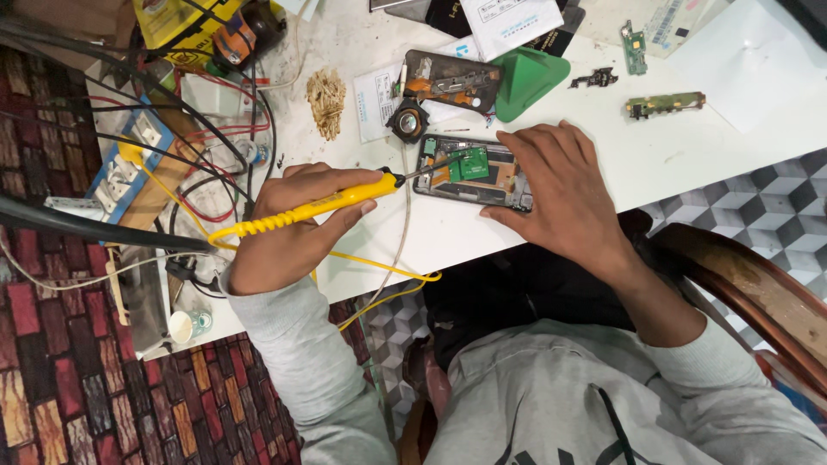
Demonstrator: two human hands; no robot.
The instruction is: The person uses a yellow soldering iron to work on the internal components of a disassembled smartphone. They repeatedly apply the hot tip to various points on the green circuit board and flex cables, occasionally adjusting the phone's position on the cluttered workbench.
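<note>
Two hands are at work here, and one opened phone (472,170) lies between them on the white counter (689,155). The left hand (293,226) is closed around one yellow soldering iron (332,203), whose metal tip reaches onto the phone's upper left part. The right hand (564,191) lies flat with spread fingers on the phone's right end, pressing it down; it grips nothing.

Around them I count one second phone body (452,82) with its back off, one green triangular pick (527,79), one small round speaker part (407,121), three loose circuit strips (665,104) toward the far right, and one tan clump of wire wool (326,102).

The phone being worked on is a dark frame lying lengthwise near the counter's front edge, its insides showing: a green board near the middle, orange-brown flex beside it and a small teal piece at the left end.

The counter is white, scuffed and stained, with papers at its far side. On its left end sits a power strip (138,155) in a tangle of black and red cables (207,95), and the iron's yellow cord (379,267) loops off the front edge. The floor on the left is patterned in red and brown blocks; to the right it shows grey cube-pattern tiles, and the curved wooden arm of a chair (749,293) stands there.
</note>
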